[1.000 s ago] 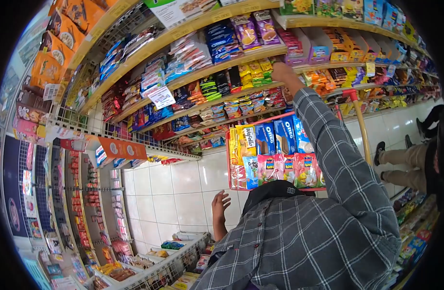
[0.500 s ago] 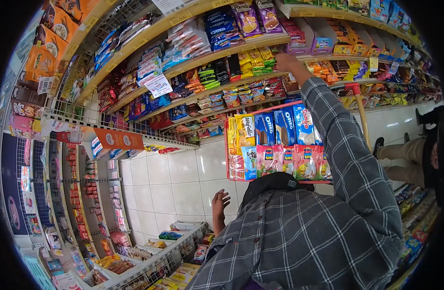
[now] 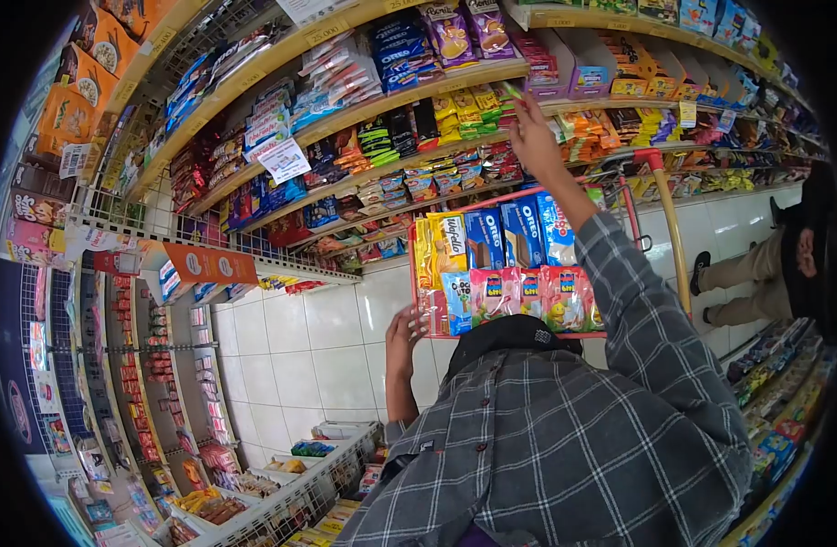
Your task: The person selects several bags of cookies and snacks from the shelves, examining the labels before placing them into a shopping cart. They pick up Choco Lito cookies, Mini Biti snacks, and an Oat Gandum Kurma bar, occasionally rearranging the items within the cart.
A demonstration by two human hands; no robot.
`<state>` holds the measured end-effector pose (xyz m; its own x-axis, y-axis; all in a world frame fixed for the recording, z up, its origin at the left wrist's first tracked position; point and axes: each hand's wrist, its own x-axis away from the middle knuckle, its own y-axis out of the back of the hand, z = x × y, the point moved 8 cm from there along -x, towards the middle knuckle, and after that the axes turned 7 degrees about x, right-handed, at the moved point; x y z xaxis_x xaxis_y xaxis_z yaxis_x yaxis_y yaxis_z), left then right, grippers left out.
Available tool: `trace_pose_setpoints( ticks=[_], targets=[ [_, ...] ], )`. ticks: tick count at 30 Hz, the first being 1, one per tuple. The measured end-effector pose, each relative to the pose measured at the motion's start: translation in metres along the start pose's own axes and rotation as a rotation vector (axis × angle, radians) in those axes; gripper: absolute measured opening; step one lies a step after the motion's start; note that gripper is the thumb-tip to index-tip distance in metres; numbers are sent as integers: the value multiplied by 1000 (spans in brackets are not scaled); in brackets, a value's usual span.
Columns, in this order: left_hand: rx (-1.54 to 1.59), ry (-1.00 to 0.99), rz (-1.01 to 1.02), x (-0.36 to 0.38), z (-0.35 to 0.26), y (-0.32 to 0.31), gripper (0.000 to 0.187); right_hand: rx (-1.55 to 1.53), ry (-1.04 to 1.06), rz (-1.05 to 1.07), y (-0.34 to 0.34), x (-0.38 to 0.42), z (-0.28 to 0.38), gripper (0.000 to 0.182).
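My right hand (image 3: 537, 141) reaches up to the snack shelf, its fingertips at a small green item (image 3: 510, 89) in front of the shelf edge; the item looks pinched, though its shape is unclear. Below my right forearm is a red-rimmed shopping cart (image 3: 414, 273). It holds a yellow Wafello pack (image 3: 451, 239), blue Oreo packs (image 3: 485, 239), a light-blue pack (image 3: 457, 301) and pink packs (image 3: 489, 296). Beside the cart's left edge my left hand (image 3: 405, 335) is raised, fingers apart, holding nothing. My dark cap hides part of the cart's near side.
Shelves of packaged snacks (image 3: 400, 55) curve across the front. At the right, a person in beige trousers (image 3: 751, 269) stands beyond the cart's wooden-coloured handle (image 3: 671, 228). A white wire bin (image 3: 291, 492) is at the lower left. An orange sign (image 3: 209, 264) sticks out from the left display.
My right hand has drawn back slightly from the shelf, and the green item now shows at its fingertips. My left hand has moved up to the cart's edge. The view has shifted slightly.
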<state>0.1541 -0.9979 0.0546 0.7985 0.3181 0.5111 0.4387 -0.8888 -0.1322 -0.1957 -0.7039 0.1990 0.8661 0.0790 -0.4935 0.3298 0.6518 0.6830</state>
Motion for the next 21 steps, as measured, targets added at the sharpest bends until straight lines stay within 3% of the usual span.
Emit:
trace_pose_setpoints(
  ticks=[6,9,12,13,17,20,21],
  targets=[
    [142,-25,413,-21,-74,-121,48,-197,97,-34,58,95,33,44],
    [251,88,623,-25,-76,-180,48,-188,242,-12,85,146,61,41],
    [327,139,631,-17,-83,-219,46,-271,304,145,99,189,80,36],
    [392,93,539,-27,-75,-215,40,-321,301,221,104,202,85,34],
    [420,-31,370,-11,-96,-203,22,-378,309,182,148,219,99,20],
    [330,-99,387,9,-113,-208,23,-455,231,133,157,233,92,10],
    [333,-118,418,10,-113,-208,25,-556,187,22,159,235,85,12]
  ],
)
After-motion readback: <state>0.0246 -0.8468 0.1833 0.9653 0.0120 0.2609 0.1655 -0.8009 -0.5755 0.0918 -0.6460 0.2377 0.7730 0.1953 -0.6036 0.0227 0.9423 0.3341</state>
